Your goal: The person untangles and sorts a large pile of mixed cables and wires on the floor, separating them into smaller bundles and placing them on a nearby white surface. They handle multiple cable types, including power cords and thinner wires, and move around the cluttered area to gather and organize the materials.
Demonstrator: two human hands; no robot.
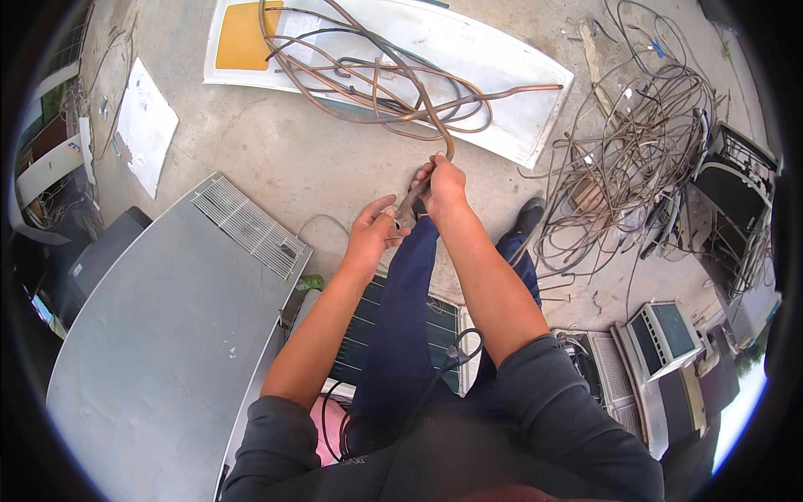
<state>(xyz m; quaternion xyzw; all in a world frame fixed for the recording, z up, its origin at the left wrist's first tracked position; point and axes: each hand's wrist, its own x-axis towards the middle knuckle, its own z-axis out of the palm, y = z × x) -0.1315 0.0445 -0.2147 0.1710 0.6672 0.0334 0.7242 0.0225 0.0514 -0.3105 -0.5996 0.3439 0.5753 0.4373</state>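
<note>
A thick brown copper tube (429, 107) runs down from the far side, and my right hand (443, 180) is closed around it near its lower end. My left hand (374, 232) is at that end, fingers curled around a small pale piece that I cannot make out. Beyond my hands, a loose tangle of copper tubes (381, 94) lies on a long white panel (493, 63). The thick tube crosses over this tangle.
A large grey metal casing with a vent grille (159, 335) stands at my left. To the right lies a big heap of tangled wires and thin tubes (627, 167). An old boxy appliance (665, 339) is at the lower right. A white sheet (146, 125) lies far left.
</note>
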